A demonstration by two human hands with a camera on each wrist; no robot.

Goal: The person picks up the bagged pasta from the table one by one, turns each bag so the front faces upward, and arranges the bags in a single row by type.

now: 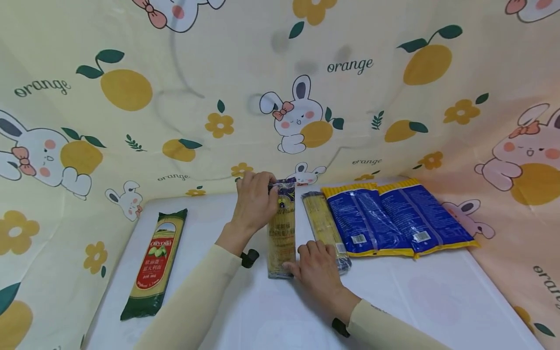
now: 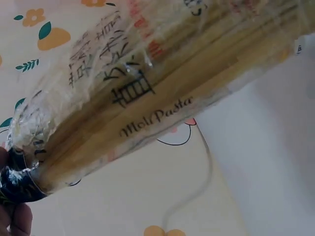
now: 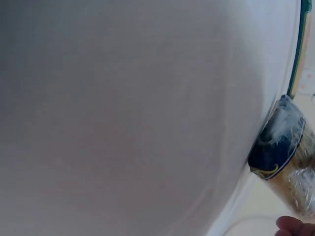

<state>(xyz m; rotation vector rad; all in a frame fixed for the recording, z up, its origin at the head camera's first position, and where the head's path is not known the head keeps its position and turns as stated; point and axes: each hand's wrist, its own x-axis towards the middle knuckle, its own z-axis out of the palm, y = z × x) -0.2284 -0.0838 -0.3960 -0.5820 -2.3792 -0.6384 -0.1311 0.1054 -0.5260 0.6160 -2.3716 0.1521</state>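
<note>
Left hand (image 1: 254, 201) grips the pasta packet (image 1: 282, 238) up top, positioning it, apparently; loose-fingered right hand (image 1: 320, 270), low down, should steady it next!

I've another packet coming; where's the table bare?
White tabletop shows bare in front of the two blue-and-yellow plastic bags, and between the long green-and-gold plastic packet and the left hand. It's crowded by the right hand, where the held clear-plastic pasta packet, a similar packet and those bags cluster.
</note>
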